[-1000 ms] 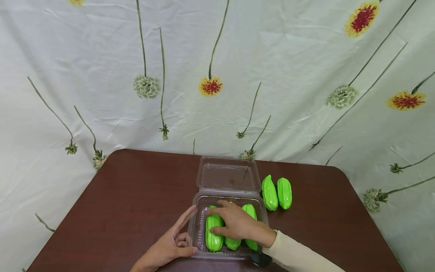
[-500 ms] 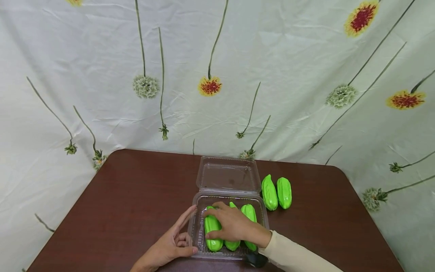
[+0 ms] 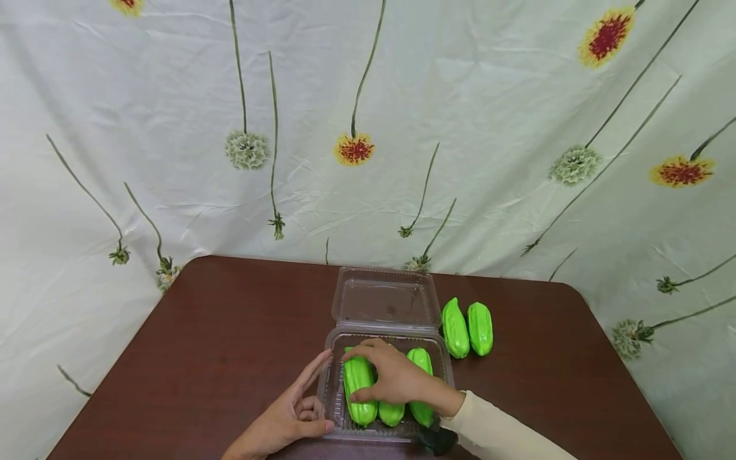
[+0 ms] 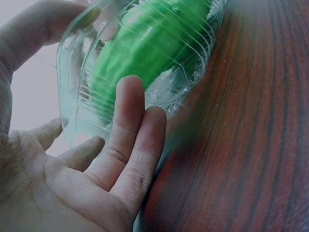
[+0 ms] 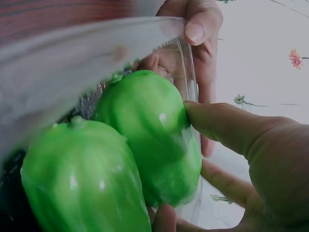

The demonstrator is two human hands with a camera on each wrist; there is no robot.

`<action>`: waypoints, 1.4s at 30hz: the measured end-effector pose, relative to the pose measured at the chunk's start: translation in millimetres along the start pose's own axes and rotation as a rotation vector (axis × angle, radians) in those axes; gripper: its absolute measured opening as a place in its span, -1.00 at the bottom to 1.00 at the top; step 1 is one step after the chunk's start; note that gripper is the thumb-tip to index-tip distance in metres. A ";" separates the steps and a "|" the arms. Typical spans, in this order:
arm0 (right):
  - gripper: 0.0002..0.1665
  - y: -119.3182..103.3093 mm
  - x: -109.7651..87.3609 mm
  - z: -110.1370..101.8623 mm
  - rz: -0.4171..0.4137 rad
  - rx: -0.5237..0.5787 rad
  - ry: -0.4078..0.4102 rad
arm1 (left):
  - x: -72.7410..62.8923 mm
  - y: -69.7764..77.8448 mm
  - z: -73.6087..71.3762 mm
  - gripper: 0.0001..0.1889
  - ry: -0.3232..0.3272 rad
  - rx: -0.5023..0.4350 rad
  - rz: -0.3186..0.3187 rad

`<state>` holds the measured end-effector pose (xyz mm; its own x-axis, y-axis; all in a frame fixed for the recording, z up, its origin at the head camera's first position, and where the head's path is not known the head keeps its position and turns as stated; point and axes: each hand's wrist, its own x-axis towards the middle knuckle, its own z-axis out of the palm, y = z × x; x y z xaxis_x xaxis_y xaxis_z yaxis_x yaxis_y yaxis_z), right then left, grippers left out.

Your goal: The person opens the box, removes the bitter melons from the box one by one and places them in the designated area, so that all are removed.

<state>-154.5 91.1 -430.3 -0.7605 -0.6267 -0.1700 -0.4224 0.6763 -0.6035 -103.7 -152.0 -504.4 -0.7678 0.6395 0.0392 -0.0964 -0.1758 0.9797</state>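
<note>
In the head view, three glossy green ribbed gourds lie side by side in the base of a clear plastic clamshell box (image 3: 328,409). My right hand (image 3: 397,377) reaches over the middle gourd (image 3: 391,414) and holds the leftmost gourd (image 3: 361,377) between thumb and fingers. The right wrist view shows the thumb against this gourd's side (image 5: 149,111). The third gourd (image 3: 421,363) is partly behind the right wrist. My left hand (image 3: 284,412) grips the box's left side, its thumb at the front corner; in the left wrist view two fingers lie against the clear wall.
Two more green gourds, one with a pointed tip (image 3: 455,329) and one blunter (image 3: 480,329), lie on the dark brown table (image 3: 230,338) right of the box. The box's lid (image 3: 386,297) is folded back behind it. A flower-printed cloth (image 3: 310,96) hangs behind the table.
The leftmost gourd has shifted slightly left within the box, with the right hand's thumb and fingers following it. My left hand stays at the box's side.
</note>
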 end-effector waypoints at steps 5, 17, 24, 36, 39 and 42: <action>-0.31 4.1 0.6 -2.5 -0.050 0.054 0.013 | 0.1 0.9 0.8 0.12 0.003 0.017 0.013; -0.38 6.7 1.9 -8.1 -0.091 0.152 0.020 | -0.2 -0.8 0.7 0.12 -0.008 0.023 0.034; -0.38 6.7 -3.1 -16.7 -0.098 0.236 0.060 | -0.3 0.3 0.6 0.10 0.001 0.011 -0.018; -0.41 17.1 -17.1 -34.8 -0.040 0.475 0.057 | -0.3 -0.4 1.2 0.12 -0.004 0.022 0.029; -0.38 21.2 -20.5 -40.0 -0.037 0.448 0.088 | 0.1 -0.5 1.0 0.12 -0.003 0.024 0.028; -0.38 24.9 -24.4 -44.6 -0.043 0.416 0.127 | 0.5 -1.2 0.9 0.12 -0.010 0.017 0.033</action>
<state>-168.5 140.5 -406.4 -0.8122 -0.5807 -0.0563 -0.2399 0.4203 -0.8751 -103.4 -150.8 -505.4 -0.7642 0.6408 0.0733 -0.0607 -0.1845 0.9810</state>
